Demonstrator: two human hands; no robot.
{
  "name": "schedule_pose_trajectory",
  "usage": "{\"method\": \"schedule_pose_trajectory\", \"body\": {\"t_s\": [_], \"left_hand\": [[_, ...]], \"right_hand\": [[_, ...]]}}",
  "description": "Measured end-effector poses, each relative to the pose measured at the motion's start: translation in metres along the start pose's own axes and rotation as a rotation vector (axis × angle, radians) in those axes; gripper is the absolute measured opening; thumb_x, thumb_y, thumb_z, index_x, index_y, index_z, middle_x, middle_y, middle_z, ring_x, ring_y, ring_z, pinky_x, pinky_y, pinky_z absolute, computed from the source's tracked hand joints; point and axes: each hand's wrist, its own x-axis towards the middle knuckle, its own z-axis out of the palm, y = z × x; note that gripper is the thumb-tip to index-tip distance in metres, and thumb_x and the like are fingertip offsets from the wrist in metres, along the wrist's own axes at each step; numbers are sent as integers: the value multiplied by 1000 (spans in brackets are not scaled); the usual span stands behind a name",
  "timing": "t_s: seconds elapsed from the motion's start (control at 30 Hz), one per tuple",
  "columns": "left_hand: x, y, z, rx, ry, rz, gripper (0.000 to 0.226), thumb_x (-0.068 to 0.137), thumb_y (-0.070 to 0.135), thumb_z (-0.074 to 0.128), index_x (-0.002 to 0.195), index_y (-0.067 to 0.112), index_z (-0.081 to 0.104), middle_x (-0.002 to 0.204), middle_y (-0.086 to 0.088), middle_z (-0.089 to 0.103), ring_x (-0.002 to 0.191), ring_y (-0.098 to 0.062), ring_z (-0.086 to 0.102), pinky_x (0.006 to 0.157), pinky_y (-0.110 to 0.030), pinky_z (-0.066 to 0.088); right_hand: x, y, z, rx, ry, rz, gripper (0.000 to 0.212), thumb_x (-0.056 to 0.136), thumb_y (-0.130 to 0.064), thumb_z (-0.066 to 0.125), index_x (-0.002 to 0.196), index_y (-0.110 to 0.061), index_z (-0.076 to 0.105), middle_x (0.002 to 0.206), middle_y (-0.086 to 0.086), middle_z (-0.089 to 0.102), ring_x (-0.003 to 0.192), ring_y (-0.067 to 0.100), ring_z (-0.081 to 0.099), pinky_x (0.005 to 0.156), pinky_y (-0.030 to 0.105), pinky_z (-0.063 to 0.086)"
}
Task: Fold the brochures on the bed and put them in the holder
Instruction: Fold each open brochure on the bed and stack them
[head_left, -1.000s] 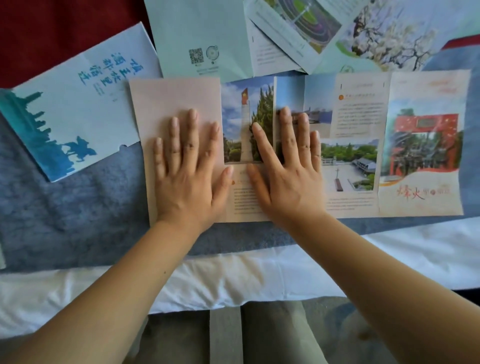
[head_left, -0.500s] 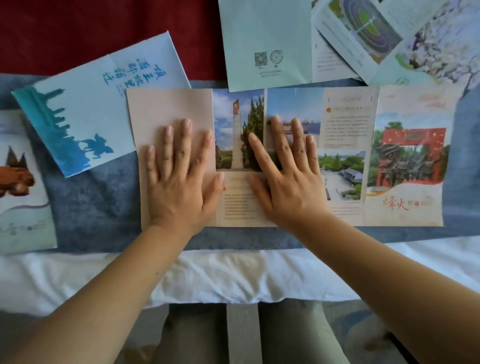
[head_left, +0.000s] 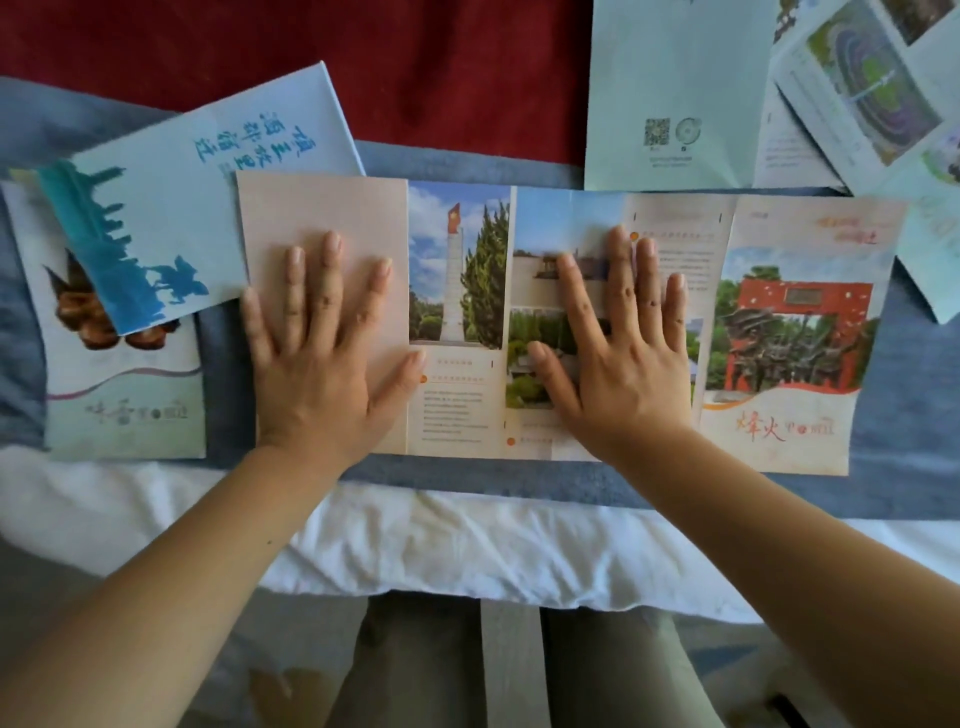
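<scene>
Right now both hands lie flat on the long brochure (head_left: 566, 322), which is spread open across the blue blanket (head_left: 909, 415) near the front edge of the bed. The left hand (head_left: 322, 364) presses palm-down on the plain pinkish end panel, fingers fanned, gripping nothing. The right hand (head_left: 618, 353) is flat too, fingers spread over the photo panels past the middle, holding nothing, just pinning paper.

This looks like the smoothing-and-bracing stage before a fold. To do it well, I'd say keep one palm anchoring the sheet, lift an end panel along its printed crease, line up the top and bottom edges before pressing, then run the fingers down the crease so it sets sharp. The bedding is soft, so firm, even pressure matters or the crease will wander.

Other brochures wait around it: a blue brochure (head_left: 197, 208) overlapping the pink panel's left edge, a pale one with a brown picture (head_left: 124, 405) beneath that, and a pale green sheet with a QR code (head_left: 670, 98) above.

And the holder? Not in view at all. The top-right papers are cut off by the frame, the small print is too blurred to read, and whatever sits under the palms is hidden.
</scene>
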Motion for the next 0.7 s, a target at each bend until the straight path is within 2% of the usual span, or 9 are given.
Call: {"method": "schedule_pose_trajectory", "body": {"t_s": [0.07,0.17,0.47,0.7], "left_hand": [[-1,0,-2,-18,4,-81,92,93,81,30,166,30,5,172,-18,-1,157,-44,-1,120,-68,0],[0,4,-6,-64,-8,-109,97,90,85,28,166,28,5,170,-23,-1,156,-47,-1,121,-69,5],[5,32,-28,-426,-8,-168,114,85,85,41,165,15,1,171,-23,-4,159,-37,-6,126,-61,3],[4,68,-32,-524,-2,-105,101,90,74,41,165,15,5,171,-20,-3,159,-34,-7,127,-59,1]], "right_hand": [[0,1,1,-3,6,-8,74,105,-64,26,166,-25,11,172,19,1,159,38,-2,128,55,0],[0,1,3,-3,24,-8,74,105,-63,27,166,-24,14,172,20,4,159,38,0,128,55,2],[0,3,0,-7,-5,-22,74,106,-64,24,166,-23,12,172,20,2,159,37,-3,128,55,0],[-2,6,-3,20,-9,-38,73,107,-61,25,167,-21,11,172,19,1,160,35,-3,129,54,2]]}}
